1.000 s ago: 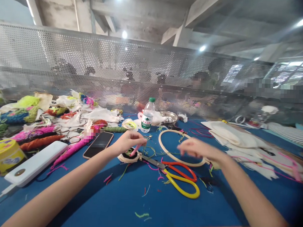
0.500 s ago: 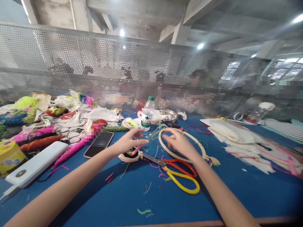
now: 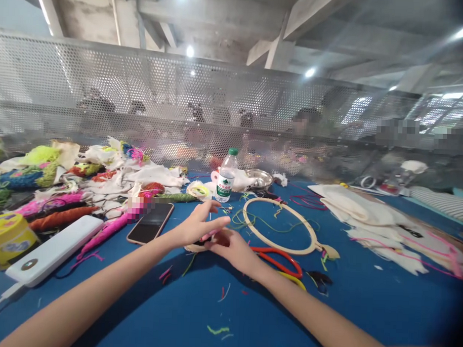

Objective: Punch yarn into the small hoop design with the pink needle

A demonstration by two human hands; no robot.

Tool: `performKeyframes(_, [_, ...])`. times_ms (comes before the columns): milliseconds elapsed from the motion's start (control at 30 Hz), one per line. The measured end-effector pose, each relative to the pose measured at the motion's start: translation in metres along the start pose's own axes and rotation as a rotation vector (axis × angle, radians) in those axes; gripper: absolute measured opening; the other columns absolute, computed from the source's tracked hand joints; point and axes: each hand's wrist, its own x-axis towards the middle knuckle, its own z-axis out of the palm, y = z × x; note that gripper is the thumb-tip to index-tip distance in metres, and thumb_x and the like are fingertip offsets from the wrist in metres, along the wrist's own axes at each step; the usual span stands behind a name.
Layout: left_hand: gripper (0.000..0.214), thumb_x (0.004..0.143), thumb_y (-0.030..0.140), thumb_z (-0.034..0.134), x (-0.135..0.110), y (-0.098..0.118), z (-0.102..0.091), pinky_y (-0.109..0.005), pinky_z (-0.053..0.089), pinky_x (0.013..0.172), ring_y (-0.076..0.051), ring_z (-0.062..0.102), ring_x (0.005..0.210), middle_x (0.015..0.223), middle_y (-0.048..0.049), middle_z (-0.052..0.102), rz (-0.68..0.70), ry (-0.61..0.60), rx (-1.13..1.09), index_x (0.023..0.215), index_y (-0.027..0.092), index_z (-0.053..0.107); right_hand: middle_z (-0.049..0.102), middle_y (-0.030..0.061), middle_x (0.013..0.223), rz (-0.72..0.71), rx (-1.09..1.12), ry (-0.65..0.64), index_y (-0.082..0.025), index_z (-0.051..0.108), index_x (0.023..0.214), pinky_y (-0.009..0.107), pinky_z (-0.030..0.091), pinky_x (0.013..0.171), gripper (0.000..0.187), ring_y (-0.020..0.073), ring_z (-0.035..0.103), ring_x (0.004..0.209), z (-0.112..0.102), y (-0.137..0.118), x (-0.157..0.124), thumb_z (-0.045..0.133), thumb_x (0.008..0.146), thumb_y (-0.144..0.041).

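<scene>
My left hand [image 3: 197,224] hovers over a small embroidery hoop [image 3: 190,248] with dark stitching, which is mostly hidden. Its fingers are stretched forward and a pink needle tool [image 3: 208,236] is pinched beneath them. My right hand [image 3: 231,247] has come in under the left fingertips, its fingers curled at the pink tool and the small hoop. What they grip is hidden. A large wooden hoop [image 3: 244,217] lies flat just beyond, with green thread across it. Scissors with a red handle [image 3: 285,259] and a yellow one lie behind my right forearm.
A phone [image 3: 150,222], a white power bank [image 3: 50,248] and a yellow tub [image 3: 5,236] lie at the left, with yarn and cloth piles [image 3: 64,183] behind. A water bottle [image 3: 225,181] and a metal dish [image 3: 259,178] stand at the back. White fabric [image 3: 363,208] lies at the right. A perforated screen [image 3: 180,106] closes the far side.
My right hand swept left from the large hoop's right side, across it, and down to meet the left hand at the small hoop. My left hand's fingers stretched out.
</scene>
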Motion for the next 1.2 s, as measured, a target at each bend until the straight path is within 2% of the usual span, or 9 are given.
performKeyframes(133, [0.037, 0.089, 0.04, 0.026, -0.01, -0.022, -0.015, -0.035, 0.036, 0.083, -0.022, 0.049, 0.09, 0.094, -0.0076, 0.057, 0.052, 0.18, 0.353, 0.098, 0.017, 0.054, 0.058, 0.0014, 0.074, -0.115, -0.089, 0.017, -0.017, 0.058, 0.075, 0.025, 0.039, 0.061, 0.018, 0.013, 0.052, 0.066, -0.002, 0.002, 0.009, 0.048, 0.083, -0.03])
performKeyframes(233, [0.03, 0.087, 0.028, 0.031, -0.027, -0.049, -0.023, -0.041, 0.033, 0.084, -0.025, 0.046, 0.094, 0.099, -0.0093, 0.056, 0.094, 0.096, 0.719, 0.099, 0.02, 0.058, 0.06, 0.0027, 0.079, -0.213, -0.22, -0.004, -0.018, 0.059, 0.081, 0.026, 0.04, 0.067, 0.015, 0.0142, 0.054, 0.073, -0.01, 0.001, 0.006, 0.046, 0.084, -0.025])
performKeyframes(300, [0.031, 0.088, 0.031, 0.032, -0.04, -0.06, -0.021, -0.043, 0.034, 0.084, -0.027, 0.044, 0.098, 0.104, -0.0106, 0.054, 0.017, 0.075, 0.792, 0.1, 0.021, 0.058, 0.061, 0.0035, 0.083, -0.265, -0.263, -0.041, -0.019, 0.058, 0.085, 0.027, 0.04, 0.071, 0.013, 0.0149, 0.055, 0.078, -0.013, 0.002, 0.004, 0.046, 0.084, -0.022])
performKeyframes(533, [0.051, 0.074, 0.052, 0.053, -0.06, -0.058, -0.007, -0.04, 0.033, 0.093, -0.025, 0.041, 0.109, 0.114, -0.0067, 0.049, -0.081, 0.07, 0.399, 0.116, 0.023, 0.045, 0.058, 0.0025, 0.079, -0.306, -0.264, -0.122, -0.02, 0.059, 0.088, 0.027, 0.042, 0.07, 0.014, 0.0144, 0.054, 0.076, -0.018, 0.009, 0.003, 0.048, 0.08, -0.015])
performKeyframes(633, [0.066, 0.069, 0.044, 0.063, -0.061, -0.054, -0.006, -0.036, 0.035, 0.094, -0.023, 0.043, 0.111, 0.122, -0.0062, 0.047, -0.101, 0.026, 0.146, 0.124, 0.024, 0.033, 0.059, 0.0036, 0.085, -0.282, -0.207, -0.154, -0.021, 0.059, 0.093, 0.029, 0.042, 0.076, 0.014, 0.0149, 0.055, 0.082, -0.018, 0.01, 0.001, 0.048, 0.084, -0.02])
performKeyframes(800, [0.064, 0.075, 0.028, 0.059, -0.066, -0.048, -0.001, -0.029, 0.042, 0.088, -0.019, 0.05, 0.108, 0.123, -0.0038, 0.05, -0.168, -0.061, -0.189, 0.129, 0.027, 0.024, 0.06, 0.0038, 0.09, -0.249, -0.137, -0.166, -0.021, 0.058, 0.095, 0.032, 0.041, 0.082, 0.015, 0.0148, 0.055, 0.087, -0.016, 0.011, -0.003, 0.046, 0.087, -0.024])
performKeyframes(900, [0.067, 0.076, 0.027, 0.058, -0.066, -0.047, -0.004, -0.023, 0.05, 0.06, -0.015, 0.061, 0.074, 0.099, -0.0028, 0.061, -0.279, -0.114, -0.3, 0.132, 0.028, 0.02, 0.059, 0.0034, 0.09, -0.224, -0.127, -0.138, -0.021, 0.056, 0.093, 0.032, 0.041, 0.083, 0.015, 0.0143, 0.054, 0.088, -0.014, 0.011, -0.004, 0.042, 0.088, -0.021])
performKeyframes(1000, [0.072, 0.078, 0.028, 0.056, -0.06, -0.05, -0.009, -0.015, 0.036, 0.032, -0.007, 0.049, 0.036, 0.071, 0.0023, 0.062, -0.418, -0.246, -0.455, 0.134, 0.028, 0.012, 0.057, 0.0039, 0.089, -0.206, -0.114, -0.099, -0.02, 0.055, 0.09, 0.031, 0.043, 0.082, 0.015, 0.0145, 0.053, 0.089, -0.011, 0.011, -0.004, 0.041, 0.088, -0.021])
performKeyframes(1200, [0.07, 0.077, 0.021, 0.058, -0.051, -0.054, -0.015, -0.01, 0.032, 0.031, -0.005, 0.05, 0.033, 0.066, 0.0026, 0.061, -0.447, -0.284, -0.596, 0.133, 0.026, 0.017, 0.059, 0.0039, 0.089, -0.141, -0.058, -0.031, -0.018, 0.054, 0.083, 0.027, 0.046, 0.074, 0.018, 0.013, 0.056, 0.082, -0.005, 0.013, 0.002, 0.038, 0.089, -0.023])
